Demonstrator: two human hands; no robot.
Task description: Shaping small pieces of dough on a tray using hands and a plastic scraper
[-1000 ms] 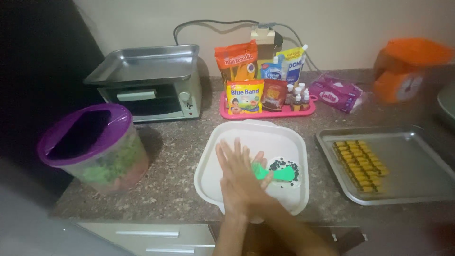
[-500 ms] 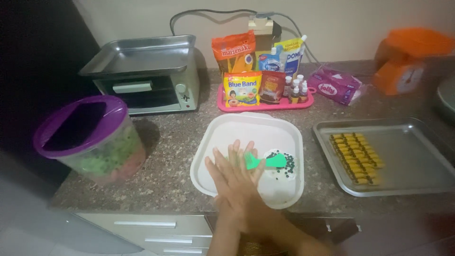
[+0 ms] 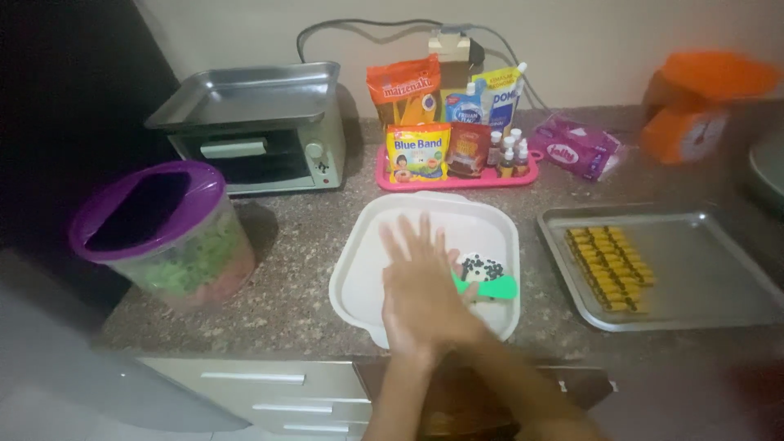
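Observation:
My left hand (image 3: 420, 282) lies flat with fingers spread, back up, over the white square tray (image 3: 359, 278) at the counter's front. My right hand (image 3: 467, 325) is pressed palm to palm underneath it and is mostly hidden. Whether anything sits between the palms is hidden. Just right of the hands, inside the tray, lie a green scraper (image 3: 494, 287) and a small white dish of dark chips (image 3: 483, 267).
To the right is a metal baking tray (image 3: 710, 269) holding rows of small yellow pastries (image 3: 608, 265). A purple-lidded tub (image 3: 155, 237) stands left, a toaster oven (image 3: 261, 147) behind it. At the back are a pink tray of packets (image 3: 457, 175) and an orange scale (image 3: 702, 106).
The pressed hands have slid against each other, the top hand's fingers now pointing straighter up the tray. The camera view has shifted slightly.

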